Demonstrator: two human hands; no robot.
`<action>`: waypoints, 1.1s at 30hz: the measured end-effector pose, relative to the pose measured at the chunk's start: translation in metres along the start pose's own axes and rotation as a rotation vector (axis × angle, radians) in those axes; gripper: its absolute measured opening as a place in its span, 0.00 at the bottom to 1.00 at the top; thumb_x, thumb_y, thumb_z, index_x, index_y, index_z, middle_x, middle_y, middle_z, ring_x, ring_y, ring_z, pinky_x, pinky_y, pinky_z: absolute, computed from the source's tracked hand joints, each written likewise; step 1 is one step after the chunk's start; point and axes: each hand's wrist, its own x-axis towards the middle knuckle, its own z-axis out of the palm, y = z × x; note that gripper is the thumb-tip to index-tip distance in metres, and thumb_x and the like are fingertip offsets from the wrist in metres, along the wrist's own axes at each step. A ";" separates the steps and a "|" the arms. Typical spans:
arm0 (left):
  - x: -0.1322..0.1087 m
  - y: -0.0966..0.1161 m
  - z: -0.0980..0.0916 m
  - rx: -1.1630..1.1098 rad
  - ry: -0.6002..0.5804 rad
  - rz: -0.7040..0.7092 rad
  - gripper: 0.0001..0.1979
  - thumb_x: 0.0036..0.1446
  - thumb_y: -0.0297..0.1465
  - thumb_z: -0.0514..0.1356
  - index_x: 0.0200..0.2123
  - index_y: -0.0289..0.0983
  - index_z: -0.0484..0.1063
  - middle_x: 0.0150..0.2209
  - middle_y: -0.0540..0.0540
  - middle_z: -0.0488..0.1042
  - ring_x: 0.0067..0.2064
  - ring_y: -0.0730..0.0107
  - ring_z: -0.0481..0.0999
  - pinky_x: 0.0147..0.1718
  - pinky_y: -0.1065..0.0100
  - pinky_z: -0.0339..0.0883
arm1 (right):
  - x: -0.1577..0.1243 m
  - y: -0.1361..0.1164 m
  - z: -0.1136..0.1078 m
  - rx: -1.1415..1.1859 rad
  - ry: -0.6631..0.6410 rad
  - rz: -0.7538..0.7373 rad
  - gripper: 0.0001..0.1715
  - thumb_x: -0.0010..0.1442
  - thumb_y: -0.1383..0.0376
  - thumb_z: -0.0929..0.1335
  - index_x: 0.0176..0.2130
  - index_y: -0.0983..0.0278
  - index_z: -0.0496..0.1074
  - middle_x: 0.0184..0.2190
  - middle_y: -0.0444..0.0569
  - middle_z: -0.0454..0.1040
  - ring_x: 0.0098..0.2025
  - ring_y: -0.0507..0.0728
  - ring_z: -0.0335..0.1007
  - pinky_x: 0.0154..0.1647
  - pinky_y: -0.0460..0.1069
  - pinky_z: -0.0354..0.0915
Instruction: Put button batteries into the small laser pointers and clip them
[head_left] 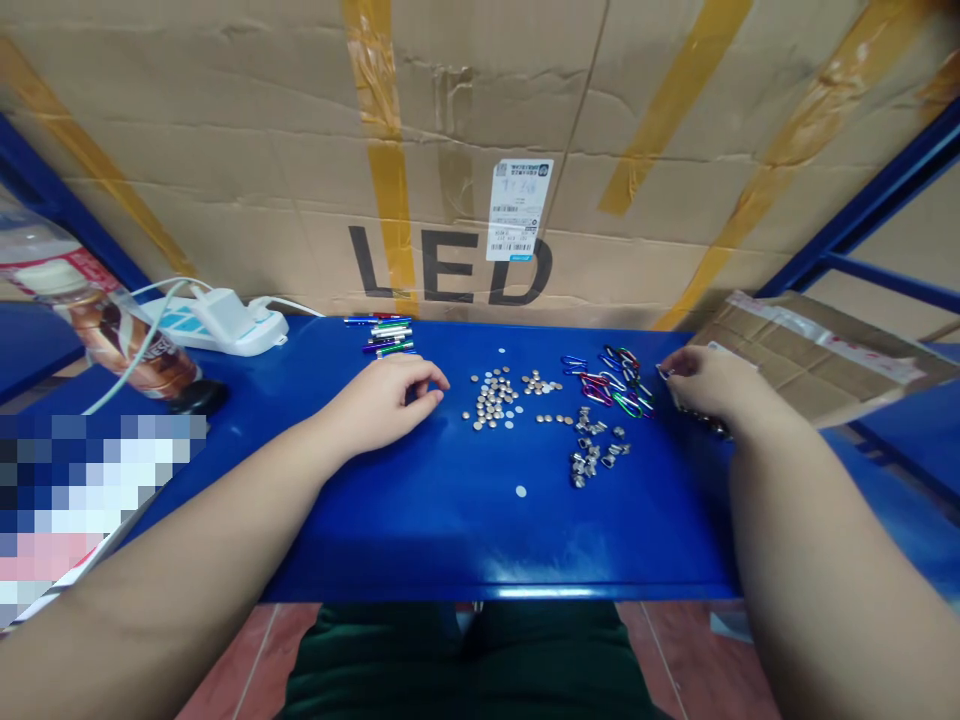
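My left hand rests on the blue table with its fingers loosely curled, thumb and fingertips apart and nothing visible between them. Just right of it lie many small round metal discs, some gold-toned, some pale. Behind it is a row of slim coloured metallic tubes. At the right side, my right hand is closed, its fingertips at a small silvery item too small to name. More small metal pieces show partly beneath that hand. To its left are coloured carabiners and a cluster of silver metal fittings.
A large cardboard box marked LED stands behind the blue table. At left are a white power strip and a brown drink bottle lying tilted. A smaller cardboard box sits beyond my right hand.
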 end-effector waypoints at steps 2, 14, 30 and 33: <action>0.000 -0.007 -0.002 0.056 0.034 0.016 0.11 0.63 0.36 0.59 0.42 0.40 0.80 0.34 0.45 0.76 0.40 0.59 0.75 0.43 0.60 0.69 | -0.003 -0.006 0.004 0.080 -0.038 -0.139 0.10 0.57 0.68 0.70 0.41 0.63 0.79 0.37 0.52 0.81 0.33 0.56 0.73 0.37 0.50 0.65; -0.005 -0.030 -0.023 0.220 -0.165 -0.147 0.16 0.57 0.39 0.63 0.46 0.38 0.78 0.41 0.42 0.77 0.43 0.54 0.76 0.42 0.58 0.71 | 0.004 -0.013 0.034 0.157 -0.210 -0.465 0.10 0.57 0.59 0.71 0.39 0.59 0.81 0.34 0.44 0.82 0.37 0.57 0.77 0.39 0.49 0.68; -0.002 -0.029 -0.021 0.214 -0.211 -0.190 0.14 0.57 0.34 0.59 0.46 0.38 0.78 0.38 0.45 0.77 0.38 0.58 0.77 0.38 0.62 0.66 | -0.064 -0.069 0.006 0.403 -0.401 -1.050 0.10 0.64 0.59 0.71 0.41 0.59 0.83 0.40 0.49 0.78 0.42 0.57 0.76 0.47 0.52 0.71; -0.002 -0.026 -0.021 0.213 -0.208 -0.204 0.14 0.58 0.35 0.59 0.46 0.38 0.78 0.38 0.44 0.77 0.38 0.58 0.77 0.38 0.62 0.66 | -0.094 -0.088 0.002 0.344 -0.569 -1.198 0.11 0.66 0.66 0.71 0.45 0.59 0.84 0.39 0.48 0.78 0.44 0.56 0.75 0.49 0.51 0.70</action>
